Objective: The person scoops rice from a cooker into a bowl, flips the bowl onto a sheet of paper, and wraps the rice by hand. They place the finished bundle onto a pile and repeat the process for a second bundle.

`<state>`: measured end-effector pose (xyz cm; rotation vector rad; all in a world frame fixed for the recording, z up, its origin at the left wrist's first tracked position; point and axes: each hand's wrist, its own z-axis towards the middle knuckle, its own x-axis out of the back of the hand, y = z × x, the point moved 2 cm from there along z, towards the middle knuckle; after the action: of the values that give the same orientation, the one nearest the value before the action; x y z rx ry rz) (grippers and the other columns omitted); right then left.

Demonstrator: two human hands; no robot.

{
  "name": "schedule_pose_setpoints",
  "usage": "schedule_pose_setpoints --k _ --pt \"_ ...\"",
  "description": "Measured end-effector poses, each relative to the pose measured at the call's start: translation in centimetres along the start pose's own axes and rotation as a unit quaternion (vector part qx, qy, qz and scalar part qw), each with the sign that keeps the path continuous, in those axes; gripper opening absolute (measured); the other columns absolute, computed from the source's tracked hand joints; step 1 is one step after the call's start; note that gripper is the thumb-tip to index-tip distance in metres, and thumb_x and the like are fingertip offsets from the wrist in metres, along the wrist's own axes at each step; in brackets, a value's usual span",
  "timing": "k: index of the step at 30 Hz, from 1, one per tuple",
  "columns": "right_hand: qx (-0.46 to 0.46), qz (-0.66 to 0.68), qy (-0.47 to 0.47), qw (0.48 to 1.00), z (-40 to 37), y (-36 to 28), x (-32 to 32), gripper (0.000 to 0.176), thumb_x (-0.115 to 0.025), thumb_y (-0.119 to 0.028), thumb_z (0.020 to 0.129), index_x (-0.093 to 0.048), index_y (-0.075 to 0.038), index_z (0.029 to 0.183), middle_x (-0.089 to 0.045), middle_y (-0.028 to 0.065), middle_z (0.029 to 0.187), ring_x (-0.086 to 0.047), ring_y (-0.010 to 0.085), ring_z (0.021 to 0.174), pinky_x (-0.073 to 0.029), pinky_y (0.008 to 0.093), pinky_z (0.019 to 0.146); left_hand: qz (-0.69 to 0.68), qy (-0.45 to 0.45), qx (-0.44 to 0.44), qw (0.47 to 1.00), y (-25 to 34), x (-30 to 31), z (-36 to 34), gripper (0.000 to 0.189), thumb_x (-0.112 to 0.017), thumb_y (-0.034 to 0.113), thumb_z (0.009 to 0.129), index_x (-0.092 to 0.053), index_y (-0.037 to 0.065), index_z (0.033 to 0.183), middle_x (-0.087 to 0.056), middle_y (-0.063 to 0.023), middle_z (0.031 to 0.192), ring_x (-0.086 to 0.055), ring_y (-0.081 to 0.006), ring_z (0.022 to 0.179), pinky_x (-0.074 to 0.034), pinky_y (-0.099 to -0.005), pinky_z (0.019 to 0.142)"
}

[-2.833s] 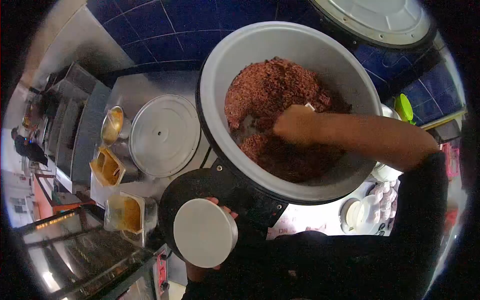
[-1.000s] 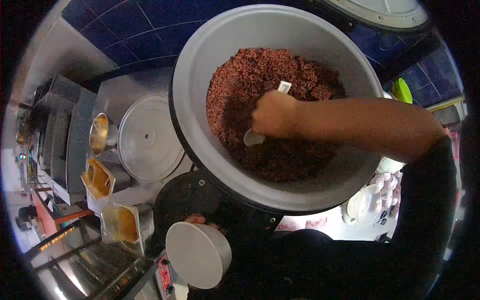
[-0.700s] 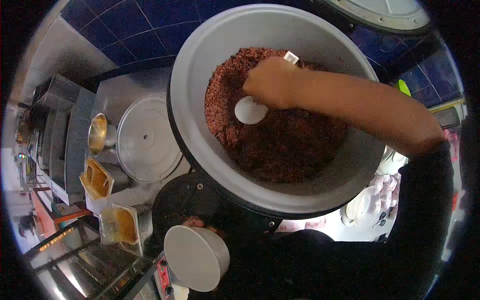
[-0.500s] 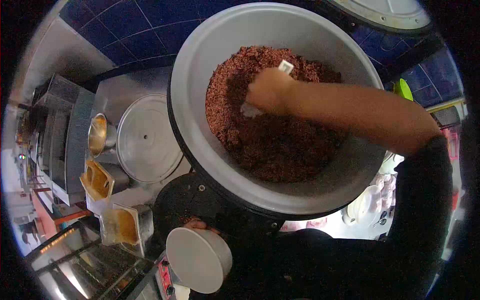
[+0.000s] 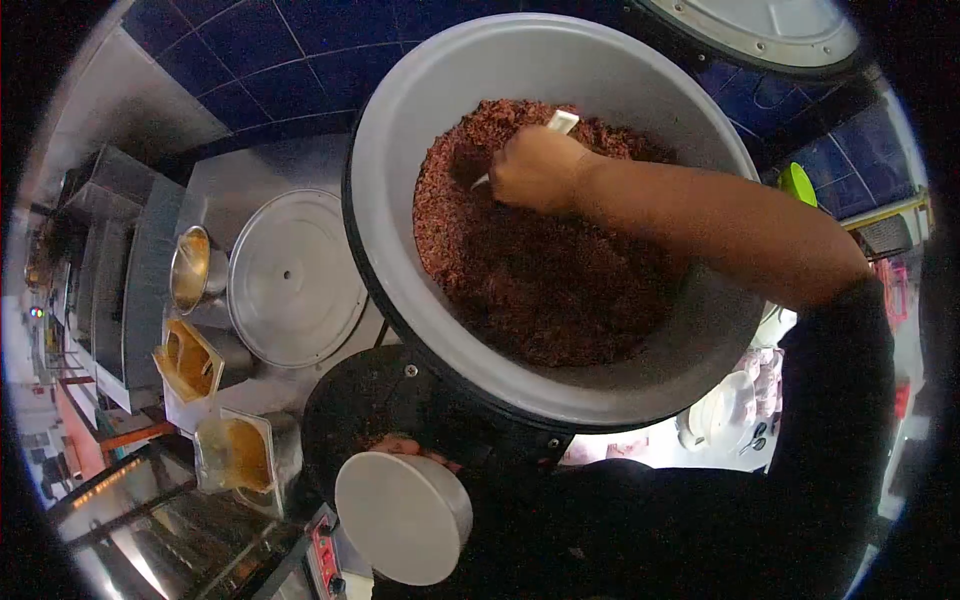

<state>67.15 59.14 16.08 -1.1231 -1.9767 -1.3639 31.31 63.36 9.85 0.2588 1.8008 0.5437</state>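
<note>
My right hand [image 5: 540, 170] is closed around a white rice paddle [image 5: 563, 121], its handle end sticking out above the fist. A pale tip shows below the fingers; most of the blade is hidden. The hand is over reddish-brown cooked rice [image 5: 560, 310] inside a large round grey pot [image 5: 560, 55]. Below the pot's near left side, my left hand [image 5: 405, 447] grips a white bowl [image 5: 398, 518] by its far rim or wall. Only some fingers show behind it. The bowl is tilted, with a smooth pale face towards me.
Left of the pot lie a round metal lid [image 5: 290, 290], a steel bowl [image 5: 190, 268] and two metal containers [image 5: 283, 450] with yellowish contents. The raised cooker lid [image 5: 770, 30] stands at upper right. A green item [image 5: 797, 185] is beyond my forearm.
My right hand has moved slightly up within the pot, and the paddle has turned in it. The bowl in my left hand has shifted slightly right. The view has shifted a little.
</note>
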Motion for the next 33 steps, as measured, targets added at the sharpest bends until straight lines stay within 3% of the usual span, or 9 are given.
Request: schedule_pose_setpoints --k 6,12,15,17,21,24,30,32,33 --pt "0.03 0.008 -0.083 0.996 0.3 -0.2 0.6 0.011 -0.063 -0.015 0.078 -0.071 -0.01 0.082 -0.07 0.0075 0.086 -0.069 0.0236 0.081 -0.055 0.0384 0.065 -0.031 0.001 0.029 0.999 -0.4 -0.6 0.0 0.074 -0.074 0.042 0.076 -0.039 0.001 0.127 -0.052 -0.0206 0.116 -0.052 -0.034 0.112 -0.04 -0.0534 0.099" --pt "0.036 0.084 -0.148 0.985 -1.1 -2.3 -1.4 0.011 -0.064 -0.014 0.077 -0.07 -0.008 0.085 -0.07 0.0109 0.084 -0.069 0.0269 0.081 -0.056 0.0395 0.067 0.08 -0.057 -0.141 0.985 -0.4 -4.0 1.5 0.07 -0.062 0.05 0.083 -0.042 -0.003 0.124 -0.053 -0.025 0.115 -0.052 -0.034 0.112 -0.035 -0.0509 0.105" --pt "0.046 0.142 -0.168 0.974 -3.7 -4.0 -2.1 0.014 -0.064 -0.014 0.077 -0.069 -0.006 0.088 -0.069 0.0134 0.084 -0.068 0.0294 0.08 -0.055 0.041 0.066 -0.112 -0.1 -0.137 0.979 -1.3 -2.0 2.1 0.074 -0.059 0.053 0.084 -0.039 -0.004 0.128 -0.052 -0.0258 0.118 -0.051 -0.0335 0.115 -0.032 -0.0492 0.108" --pt "0.067 0.161 -0.155 0.972 -5.0 -3.7 -0.7 0.017 -0.064 -0.014 0.076 -0.069 -0.005 0.09 -0.068 0.0149 0.085 -0.068 0.0306 0.08 -0.055 0.0419 0.066 -0.049 -0.201 -0.116 0.971 -0.9 -1.3 2.4 0.129 -0.097 0.013 0.035 -0.023 0.007 0.14 -0.041 -0.0157 0.132 -0.042 -0.0311 0.125 -0.03 -0.049 0.109" --pt "0.05 0.267 -0.172 0.947 -6.7 -3.2 0.7 0.023 -0.064 -0.013 0.073 -0.068 -0.003 0.093 -0.067 0.0187 0.084 -0.067 0.0336 0.081 -0.053 0.0456 0.07 -0.013 -0.16 -0.176 0.971 -0.6 -3.4 2.4 0.093 -0.068 0.06 0.073 -0.034 -0.002 0.133 -0.049 -0.0224 0.124 -0.045 -0.0333 0.12 -0.029 -0.0498 0.109" --pt "0.028 0.32 -0.21 0.923 -6.8 -3.0 0.7 0.025 -0.064 -0.012 0.072 -0.066 -0.003 0.095 -0.066 0.0204 0.085 -0.066 0.0353 0.083 -0.052 0.0474 0.073 0.037 -0.218 -0.169 0.961 -0.6 -2.3 2.4 0.13 -0.096 0.012 0.037 -0.021 0.007 0.142 -0.039 -0.0164 0.135 -0.044 -0.0346 0.123 -0.028 -0.05 0.109" --pt "0.019 0.376 -0.217 0.901 -7.2 -2.4 -0.9 0.029 -0.061 -0.011 0.075 -0.063 0.0 0.102 -0.065 0.022 0.088 -0.064 0.0374 0.087 -0.05 0.0471 0.075 -0.143 0.019 -0.081 0.986 -1.7 0.8 1.6 0.092 -0.073 0.033 0.079 -0.015 0.008 0.145 -0.032 -0.0208 0.141 -0.04 -0.0399 0.125 -0.029 -0.0525 0.109" --pt "0.021 0.397 -0.207 0.894 -7.5 -2.4 -1.4 0.03 -0.06 -0.01 0.075 -0.062 0.0 0.103 -0.065 0.0226 0.088 -0.063 0.038 0.088 -0.05 0.047 0.076 -0.139 -0.295 -0.046 0.944 -0.9 -1.7 2.2 0.078 -0.057 0.039 0.09 -0.012 0.013 0.147 -0.028 -0.0206 0.144 -0.029 -0.041 0.133 -0.027 -0.0661 0.104" --pt "0.002 0.421 -0.257 0.87 -7.6 -2.4 -1.7 0.03 -0.06 -0.01 0.075 -0.062 0.001 0.104 -0.064 0.0228 0.09 -0.063 0.0381 0.089 -0.049 0.047 0.077 -0.139 -0.295 -0.046 0.944 -0.6 -2.2 2.8 0.078 -0.057 0.039 0.09 -0.012 0.013 0.147 -0.028 -0.0206 0.144 -0.029 -0.041 0.133 -0.027 -0.0661 0.104"
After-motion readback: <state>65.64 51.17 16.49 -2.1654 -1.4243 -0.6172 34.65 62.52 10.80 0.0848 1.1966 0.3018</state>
